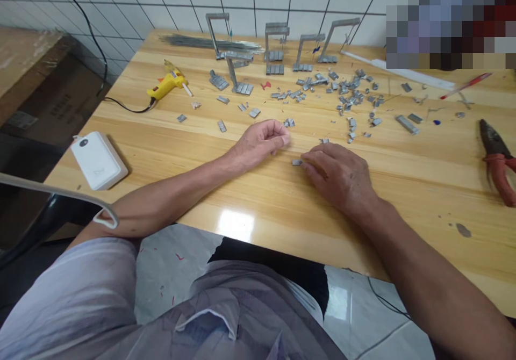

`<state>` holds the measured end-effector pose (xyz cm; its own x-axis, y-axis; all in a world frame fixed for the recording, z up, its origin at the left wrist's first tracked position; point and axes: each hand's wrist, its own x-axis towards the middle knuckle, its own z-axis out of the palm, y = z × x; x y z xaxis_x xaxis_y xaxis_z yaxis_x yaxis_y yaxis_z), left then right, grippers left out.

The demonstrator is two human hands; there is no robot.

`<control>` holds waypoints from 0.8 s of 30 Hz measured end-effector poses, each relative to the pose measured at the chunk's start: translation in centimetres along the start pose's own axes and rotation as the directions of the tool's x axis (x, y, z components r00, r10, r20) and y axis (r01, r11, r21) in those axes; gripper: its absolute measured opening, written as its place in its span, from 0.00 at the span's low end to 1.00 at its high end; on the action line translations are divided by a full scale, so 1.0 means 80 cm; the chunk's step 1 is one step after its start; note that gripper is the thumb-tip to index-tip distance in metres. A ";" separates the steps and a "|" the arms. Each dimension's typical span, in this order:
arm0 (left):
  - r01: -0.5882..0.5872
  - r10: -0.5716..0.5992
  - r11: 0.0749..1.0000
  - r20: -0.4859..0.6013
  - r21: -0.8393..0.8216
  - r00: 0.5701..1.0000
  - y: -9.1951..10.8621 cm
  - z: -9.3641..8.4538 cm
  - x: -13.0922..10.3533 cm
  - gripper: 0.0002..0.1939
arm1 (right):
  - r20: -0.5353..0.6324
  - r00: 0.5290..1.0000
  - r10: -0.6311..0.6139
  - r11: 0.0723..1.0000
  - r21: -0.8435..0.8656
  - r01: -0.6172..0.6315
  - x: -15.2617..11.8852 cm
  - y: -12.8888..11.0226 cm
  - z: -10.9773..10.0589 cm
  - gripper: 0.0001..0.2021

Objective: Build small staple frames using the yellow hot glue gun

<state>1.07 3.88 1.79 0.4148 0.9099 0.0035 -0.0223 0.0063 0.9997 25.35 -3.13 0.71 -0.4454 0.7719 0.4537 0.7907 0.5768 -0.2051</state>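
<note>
My right hand rests low over the table with thumb and forefinger closed at one end of a small grey metal piece, which looks like a short strip of staples. To its left, my left hand lies on its side, fingers curled and thumb tip against the forefinger; whatever is in that pinch, if anything, is hidden. Just behind the left fingertips sit a few small grey strips. Another strip pokes out behind the right hand's fingers.
Small stands of grey strips rise at the back before a bundle of thin wires. Loose strips are scattered mid-table. A yellow glue gun and white power bank lie left; red-handled pliers and a red pen lie right.
</note>
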 end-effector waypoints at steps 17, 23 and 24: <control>0.041 -0.039 0.998 -0.038 0.050 0.999 -0.002 -0.002 0.001 0.17 | -0.002 1.000 -0.005 1.000 -0.007 0.005 0.000 0.003 0.001 0.13; 0.057 -0.055 0.998 -0.036 0.038 0.998 -0.003 -0.003 0.000 0.21 | 0.010 1.000 0.004 1.000 0.000 -0.004 0.000 0.003 0.001 0.12; 0.062 -0.061 0.997 -0.037 0.040 0.997 -0.003 -0.003 0.000 0.21 | 0.017 1.000 0.009 1.000 0.003 -0.009 0.000 0.003 0.001 0.12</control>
<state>0.87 3.99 1.53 0.3811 0.9227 -0.0582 0.0403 0.0463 0.9981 25.53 -2.97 0.56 -0.4454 0.7816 0.4367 0.7936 0.5704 -0.2115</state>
